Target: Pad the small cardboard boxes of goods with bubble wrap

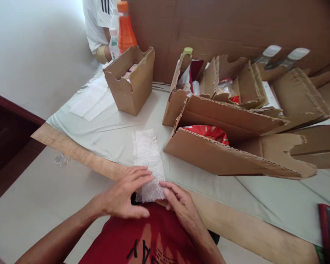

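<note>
A narrow piece of bubble wrap [148, 157] lies flat on the cloth-covered table, its near end hanging over the front edge. My left hand [129, 190] is on its left side, fingers spread and thumb apart, with the fingertips at the wrap's edge. On the other side my right hand [178, 201] pinches the near right corner of the wrap between thumb and fingers. Whether anything is inside the wrap cannot be made out.
A cardboard box [136, 84] with small packs stands at the back left, near white sheets [95, 97] and an orange bottle [126, 31]. Cardboard bins [236, 154] with packets and bottles fill the right. Another person's white sleeve [95, 29] shows behind.
</note>
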`<state>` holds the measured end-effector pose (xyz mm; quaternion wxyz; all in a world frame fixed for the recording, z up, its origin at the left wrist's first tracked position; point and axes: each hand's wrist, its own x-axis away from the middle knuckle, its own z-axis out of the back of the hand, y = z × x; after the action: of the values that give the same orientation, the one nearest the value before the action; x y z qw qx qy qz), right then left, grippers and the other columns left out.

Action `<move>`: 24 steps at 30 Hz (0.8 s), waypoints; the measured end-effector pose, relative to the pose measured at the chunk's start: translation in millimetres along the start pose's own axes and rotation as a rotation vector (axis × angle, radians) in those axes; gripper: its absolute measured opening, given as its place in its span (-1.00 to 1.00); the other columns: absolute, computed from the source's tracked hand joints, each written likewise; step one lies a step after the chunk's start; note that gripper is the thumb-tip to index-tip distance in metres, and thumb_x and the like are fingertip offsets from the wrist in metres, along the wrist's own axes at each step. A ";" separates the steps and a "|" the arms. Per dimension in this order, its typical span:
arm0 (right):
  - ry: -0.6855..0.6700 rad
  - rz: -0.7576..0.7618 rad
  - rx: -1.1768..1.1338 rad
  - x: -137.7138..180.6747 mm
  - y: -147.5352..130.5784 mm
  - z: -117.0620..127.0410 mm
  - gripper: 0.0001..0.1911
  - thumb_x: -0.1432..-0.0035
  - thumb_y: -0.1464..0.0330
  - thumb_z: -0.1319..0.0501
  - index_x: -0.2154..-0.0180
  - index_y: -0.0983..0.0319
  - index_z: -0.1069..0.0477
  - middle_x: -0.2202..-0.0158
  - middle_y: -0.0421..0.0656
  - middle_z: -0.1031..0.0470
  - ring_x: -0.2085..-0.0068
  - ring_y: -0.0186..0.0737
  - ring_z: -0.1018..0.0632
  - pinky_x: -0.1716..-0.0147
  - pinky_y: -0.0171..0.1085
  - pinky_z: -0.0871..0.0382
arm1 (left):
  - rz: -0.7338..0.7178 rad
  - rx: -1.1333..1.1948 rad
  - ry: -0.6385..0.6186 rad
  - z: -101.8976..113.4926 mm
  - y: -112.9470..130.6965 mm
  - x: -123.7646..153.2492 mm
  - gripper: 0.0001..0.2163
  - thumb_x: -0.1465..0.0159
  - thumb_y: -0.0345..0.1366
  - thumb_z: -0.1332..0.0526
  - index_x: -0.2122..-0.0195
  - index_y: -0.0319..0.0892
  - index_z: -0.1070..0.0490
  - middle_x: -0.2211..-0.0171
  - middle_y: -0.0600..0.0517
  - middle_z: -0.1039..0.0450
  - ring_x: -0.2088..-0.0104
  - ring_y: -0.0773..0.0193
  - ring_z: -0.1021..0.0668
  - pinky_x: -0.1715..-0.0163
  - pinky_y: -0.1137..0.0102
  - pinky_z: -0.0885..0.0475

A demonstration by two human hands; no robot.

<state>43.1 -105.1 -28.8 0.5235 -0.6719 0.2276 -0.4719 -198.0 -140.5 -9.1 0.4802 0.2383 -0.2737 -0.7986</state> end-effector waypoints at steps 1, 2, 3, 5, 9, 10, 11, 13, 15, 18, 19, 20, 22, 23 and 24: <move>-0.011 -0.018 -0.035 -0.5 -3.5 -0.7 -0.53 -0.29 0.00 -0.19 0.01 0.19 -0.56 0.49 -0.20 -0.51 0.36 -0.14 -0.61 0.27 -0.20 -0.52 | -0.006 -0.010 -0.019 -6.5 4.3 7.8 -0.16 -0.12 0.03 -0.43 -0.37 -0.15 -0.19 -0.31 -0.26 -0.33 -0.35 -0.19 -0.31 -0.32 -0.14 -0.24; -0.021 -0.034 -0.074 -1.4 -6.1 -1.6 -0.50 -0.30 -0.03 -0.17 0.00 0.20 -0.54 0.54 -0.22 -0.47 0.37 -0.14 -0.60 0.27 -0.20 -0.51 | -0.010 -0.029 -0.014 -13.0 6.2 12.2 -0.10 -0.11 0.02 -0.44 -0.40 -0.17 -0.13 -0.33 -0.28 -0.30 -0.36 -0.21 -0.30 -0.33 -0.18 -0.20; -0.026 -0.043 -0.116 -2.5 -7.8 -2.4 -0.47 -0.31 -0.05 -0.14 0.00 0.21 -0.53 0.53 -0.21 -0.48 0.37 -0.14 -0.60 0.28 -0.21 -0.50 | -0.007 -0.046 0.014 -19.1 5.9 13.7 -0.14 -0.15 -0.05 -0.41 -0.41 -0.17 -0.10 -0.32 -0.28 -0.31 -0.34 -0.19 -0.34 -0.34 -0.19 -0.19; -0.034 -0.034 -0.173 -4.8 -9.0 -2.0 -0.44 -0.30 -0.08 -0.13 -0.06 0.21 -0.48 0.37 -0.12 -0.58 0.36 -0.16 -0.60 0.38 -0.24 -0.46 | 0.024 -0.049 0.122 -28.5 1.1 10.2 -0.38 -0.27 -0.33 -0.24 -0.36 -0.17 -0.18 -0.19 -0.22 -0.48 -0.22 -0.04 -0.50 -0.31 -0.11 -0.28; 0.102 0.125 -0.003 -11.3 -6.4 5.7 -0.41 -0.20 0.06 -0.30 -0.18 0.16 -0.36 0.11 -0.05 -0.58 0.27 -0.20 -0.58 0.33 -0.25 -0.47 | 0.250 0.054 0.293 -28.1 -10.1 -6.8 -0.59 -0.28 -0.49 -0.06 -0.13 -0.21 -0.45 0.09 -0.11 -0.66 0.10 0.13 -0.67 0.02 0.20 -0.57; 0.156 0.176 0.087 -14.8 -5.2 7.0 -0.39 -0.15 0.12 -0.34 -0.19 0.15 -0.35 0.04 -0.03 -0.57 0.21 -0.19 -0.58 0.27 -0.24 -0.48 | 0.321 0.088 0.280 -24.7 -11.5 -11.6 -0.61 -0.29 -0.45 -0.08 -0.11 -0.21 -0.47 0.11 -0.10 -0.66 0.15 0.14 -0.68 0.10 0.25 -0.58; 0.198 0.220 0.172 -19.7 -3.9 7.2 -0.36 -0.11 0.17 -0.36 -0.20 0.14 -0.35 -0.03 -0.02 -0.55 0.15 -0.16 -0.57 0.24 -0.23 -0.47 | 0.381 0.113 0.253 -20.9 -12.5 -16.4 -0.62 -0.30 -0.42 -0.10 -0.11 -0.20 -0.48 0.13 -0.08 -0.67 0.20 0.16 -0.68 0.16 0.29 -0.58; 0.216 0.281 0.301 -32.9 -0.7 4.2 -0.36 -0.09 0.21 -0.34 -0.21 0.15 -0.35 -0.04 -0.02 -0.56 0.11 -0.13 -0.57 0.24 -0.22 -0.46 | 0.449 0.128 0.181 -13.3 -14.4 -26.4 -0.61 -0.30 -0.38 -0.12 -0.15 -0.18 -0.46 0.22 -0.02 -0.68 0.31 0.20 -0.67 0.23 0.32 -0.57; 0.216 0.311 0.375 -48.2 2.4 -1.7 -0.45 -0.15 0.22 -0.27 -0.17 0.18 -0.39 0.13 -0.08 -0.61 0.20 -0.16 -0.58 0.23 -0.21 -0.45 | 0.464 0.073 0.123 -6.8 -17.2 -36.5 -0.59 -0.30 -0.37 -0.14 -0.18 -0.16 -0.44 0.29 0.01 -0.67 0.36 0.21 -0.65 0.25 0.33 -0.55; 0.268 0.323 0.444 -64.6 4.8 -9.0 -0.58 -0.21 0.25 -0.19 -0.08 0.22 -0.44 0.32 -0.17 -0.59 0.34 -0.22 -0.57 0.24 -0.22 -0.46 | 0.470 -0.071 0.070 2.0 -22.5 -51.2 -0.57 -0.31 -0.35 -0.17 -0.22 -0.14 -0.40 0.30 0.02 -0.66 0.36 0.20 -0.65 0.23 0.33 -0.52; 0.280 0.325 0.468 -66.5 4.9 -9.8 -0.59 -0.22 0.26 -0.19 -0.08 0.23 -0.44 0.33 -0.18 -0.59 0.36 -0.24 -0.57 0.26 -0.24 -0.46 | 0.476 -0.113 0.057 5.0 -24.0 -56.0 -0.56 -0.32 -0.35 -0.18 -0.23 -0.13 -0.39 0.28 0.02 -0.66 0.33 0.19 -0.65 0.22 0.33 -0.52; 0.285 0.333 0.495 -66.4 4.8 -9.7 -0.58 -0.21 0.28 -0.19 -0.09 0.22 -0.43 0.34 -0.19 -0.59 0.38 -0.25 -0.56 0.28 -0.25 -0.46 | 0.485 -0.148 0.040 7.8 -25.2 -60.5 -0.55 -0.32 -0.34 -0.19 -0.25 -0.12 -0.37 0.27 0.01 -0.66 0.30 0.17 -0.66 0.20 0.32 -0.51; 0.307 0.372 0.563 -60.9 4.1 -7.3 -0.57 -0.23 0.32 -0.20 -0.12 0.20 -0.41 0.31 -0.19 -0.59 0.40 -0.26 -0.56 0.31 -0.26 -0.48 | 0.512 -0.203 -0.019 12.2 -26.6 -68.9 -0.52 -0.33 -0.35 -0.19 -0.28 -0.13 -0.33 0.25 0.00 -0.66 0.22 0.12 -0.67 0.18 0.31 -0.51; 0.341 0.414 0.600 -56.3 3.5 -5.6 -0.58 -0.24 0.33 -0.21 -0.13 0.20 -0.39 0.28 -0.18 -0.59 0.39 -0.25 -0.56 0.31 -0.25 -0.49 | 0.531 -0.231 -0.053 13.3 -27.1 -72.4 -0.51 -0.32 -0.36 -0.18 -0.29 -0.15 -0.31 0.24 -0.02 -0.66 0.19 0.09 -0.67 0.17 0.30 -0.50; 0.386 0.476 0.640 -51.3 2.9 -3.8 -0.59 -0.27 0.34 -0.21 -0.14 0.19 -0.38 0.23 -0.15 -0.60 0.36 -0.23 -0.57 0.29 -0.23 -0.50 | 0.546 -0.258 -0.084 13.5 -27.6 -75.4 -0.50 -0.32 -0.38 -0.17 -0.30 -0.16 -0.30 0.22 -0.04 -0.66 0.17 0.06 -0.67 0.16 0.28 -0.50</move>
<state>17.2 -66.9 -51.7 0.7473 -0.3045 0.3120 -0.5014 -192.2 -59.3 -8.6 0.6917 0.0596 -0.2438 -0.6772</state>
